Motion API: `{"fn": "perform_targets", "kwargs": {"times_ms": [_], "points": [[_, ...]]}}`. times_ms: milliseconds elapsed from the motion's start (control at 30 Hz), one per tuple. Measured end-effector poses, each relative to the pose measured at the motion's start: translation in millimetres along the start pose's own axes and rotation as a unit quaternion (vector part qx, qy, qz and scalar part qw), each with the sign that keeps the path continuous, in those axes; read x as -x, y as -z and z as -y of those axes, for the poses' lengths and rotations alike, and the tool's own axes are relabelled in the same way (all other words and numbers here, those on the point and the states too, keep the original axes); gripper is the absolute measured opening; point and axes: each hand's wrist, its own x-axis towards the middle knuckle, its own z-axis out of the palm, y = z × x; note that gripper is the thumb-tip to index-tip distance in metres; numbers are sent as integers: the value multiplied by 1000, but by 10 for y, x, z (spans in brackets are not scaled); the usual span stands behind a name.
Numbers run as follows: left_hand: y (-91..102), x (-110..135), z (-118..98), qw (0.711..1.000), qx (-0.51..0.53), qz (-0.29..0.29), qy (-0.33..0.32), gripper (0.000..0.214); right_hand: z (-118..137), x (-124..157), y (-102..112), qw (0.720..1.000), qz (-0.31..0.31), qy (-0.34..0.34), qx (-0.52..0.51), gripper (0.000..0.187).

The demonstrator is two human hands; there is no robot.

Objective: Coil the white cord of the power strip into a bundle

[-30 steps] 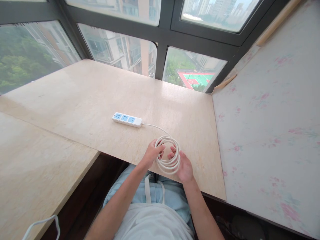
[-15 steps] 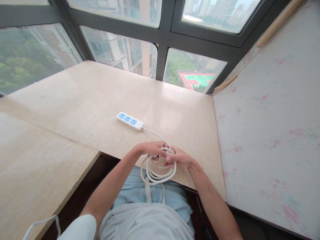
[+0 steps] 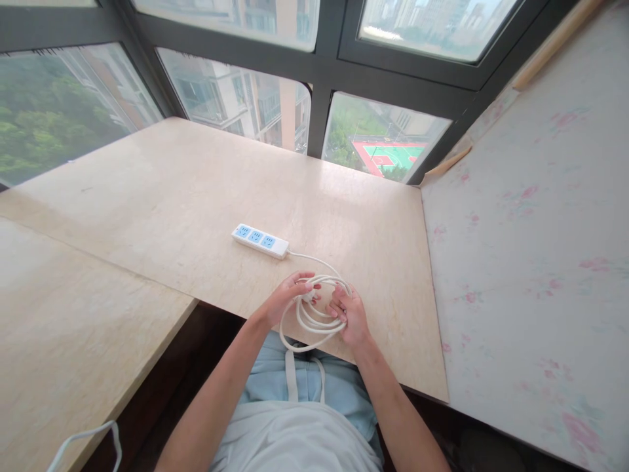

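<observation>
A white power strip [image 3: 260, 241] with blue socket faces lies on the stone-patterned ledge. Its white power cord [image 3: 314, 346] runs toward me and is wound into several loose loops above the ledge's front edge. My left hand [image 3: 289, 298] is closed on the left side of the coil, thumb on top, with a white piece that looks like the plug [image 3: 309, 296] at its fingertips. On the other side, my right hand [image 3: 352, 316] grips the loops between thumb and curled fingers. Part of the cord is hidden behind the fingers.
Dark-framed windows [image 3: 317, 72] border the ledge [image 3: 196, 190] at the back. A flower-patterned wall [image 3: 515, 282] closes off the right. A second, adjoining slab [image 3: 73, 314] is at left, with another white cable [image 3: 91, 432] near its front edge.
My hands have moved apart, the left one leftward and the right one turning more upright. The coil is raised slightly and its loops have shifted between them. The strip appears slightly farther right.
</observation>
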Motion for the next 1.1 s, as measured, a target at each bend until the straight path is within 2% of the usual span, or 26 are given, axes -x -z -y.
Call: {"fn": "perform_targets", "kwargs": {"times_ms": [200,333,433,600,733,833,967,1100], "points": [[-40,189,157,979,197,3,-58,51,-130,-77,-174,992,-65,87,-59,42],[-138,288,275,955,283,1,-85,68,-196,-100,-250,987,-104,108,-60,50],[-227,315,324,954,284,-7,-95,67,-243,-111,-293,981,-139,122,-56,51],[-306,232,299,965,236,-93,-72,35,-317,-83,-328,975,-169,142,-39,44],[-251,155,293,964,223,-140,-30,28,-284,-33,-256,987,-126,99,-23,35],[-195,148,290,966,211,-146,-36,32,-195,-7,-150,997,-67,43,5,32],[-158,173,225,971,191,-128,-59,26,-37,-4,-10,1000,-9,-2,10,29],[-136,197,119,984,151,-87,-23,27,144,-16,57,998,26,-47,32,38]]}}
